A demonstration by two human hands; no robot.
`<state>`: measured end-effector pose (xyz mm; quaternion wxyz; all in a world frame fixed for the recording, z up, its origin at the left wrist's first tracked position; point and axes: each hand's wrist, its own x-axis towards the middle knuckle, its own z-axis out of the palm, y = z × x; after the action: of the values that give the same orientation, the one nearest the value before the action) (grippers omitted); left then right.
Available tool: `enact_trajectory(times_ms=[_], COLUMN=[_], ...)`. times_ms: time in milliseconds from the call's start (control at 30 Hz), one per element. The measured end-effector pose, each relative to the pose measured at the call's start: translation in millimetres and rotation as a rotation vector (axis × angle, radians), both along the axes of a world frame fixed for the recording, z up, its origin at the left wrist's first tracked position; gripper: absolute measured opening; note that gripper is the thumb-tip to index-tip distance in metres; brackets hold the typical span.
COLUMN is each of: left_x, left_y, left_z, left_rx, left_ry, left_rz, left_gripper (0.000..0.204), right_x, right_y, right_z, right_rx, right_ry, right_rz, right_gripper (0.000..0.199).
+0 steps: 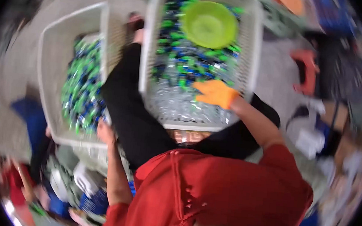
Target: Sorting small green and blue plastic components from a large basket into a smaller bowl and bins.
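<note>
My right hand (218,94), in an orange glove, is over the white crate (258,46) between my legs. Its fingers stretch leftward with a gap between them, just above small clear pieces (171,101) at the crate's near end. Farther in lie many small blue, green and clear pieces, too blurred to name exactly. A round lime-green bowl (210,25) rests on them at the far end. My bare left hand (105,132) is at the right near corner of a second white crate (41,57), its fingers bent; what they hold is blurred. Similar green-and-blue pieces (82,85) fill that crate.
A red plastic stool-like object (304,71) stands on the grey floor at right, near a dark bag-like shape (343,75) and a cardboard box (335,116). Another person in red (15,184) is at the lower left. Baskets (95,201) and bags crowd behind the left crate.
</note>
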<state>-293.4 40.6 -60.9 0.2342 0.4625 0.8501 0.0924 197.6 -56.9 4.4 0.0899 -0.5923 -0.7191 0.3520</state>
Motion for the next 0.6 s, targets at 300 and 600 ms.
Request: enact_trajectory(times_ms=[300,600], left_x=[5.4,11.0], left_y=[-0.8,2.3], left_z=[-2.4,30.3], left_rx=[0.227,0.272], left_ry=[0.201,-0.090], left_rz=[-0.405,-0.140], left_gripper=[0.053,0.040], right_x=[-7.4,-1.3], right_y=[-13.2,5.4], right_z=[-17.2,-26.2], right_rx=[-0.073,0.085], right_ry=[-0.198,-0.026], right_rz=[-0.013,-0.221], right_gripper=[0.030,0.035])
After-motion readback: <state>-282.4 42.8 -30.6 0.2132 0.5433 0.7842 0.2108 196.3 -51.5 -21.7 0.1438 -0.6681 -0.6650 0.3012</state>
